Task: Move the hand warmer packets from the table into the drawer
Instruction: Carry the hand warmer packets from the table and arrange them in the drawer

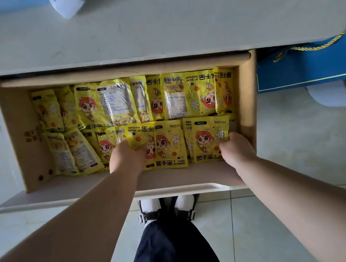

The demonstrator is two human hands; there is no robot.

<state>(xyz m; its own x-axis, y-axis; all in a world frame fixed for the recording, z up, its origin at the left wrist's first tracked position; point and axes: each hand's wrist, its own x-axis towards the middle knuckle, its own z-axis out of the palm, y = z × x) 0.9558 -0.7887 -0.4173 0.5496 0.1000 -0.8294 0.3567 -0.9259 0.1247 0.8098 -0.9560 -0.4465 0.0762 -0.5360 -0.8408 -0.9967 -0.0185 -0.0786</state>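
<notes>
Drawer (21, 131) pulled open below the table's (159, 27) front edge. We count two rows of yellow hand warmer packets (198, 93) filling it, one along the back wall, one along the front wall.

Left hand (126, 158) at the front row, middle: fingers curled over an upside-down packet (140, 135), grasping its lower edge.

Right hand (235, 146) near the drawer's front right corner: fingers pinch the right edge of an upright packet (207, 140).

Blue bag (309, 71) with a gold cord beside the drawer's right wall. Tiled floor (271, 122) underneath.
</notes>
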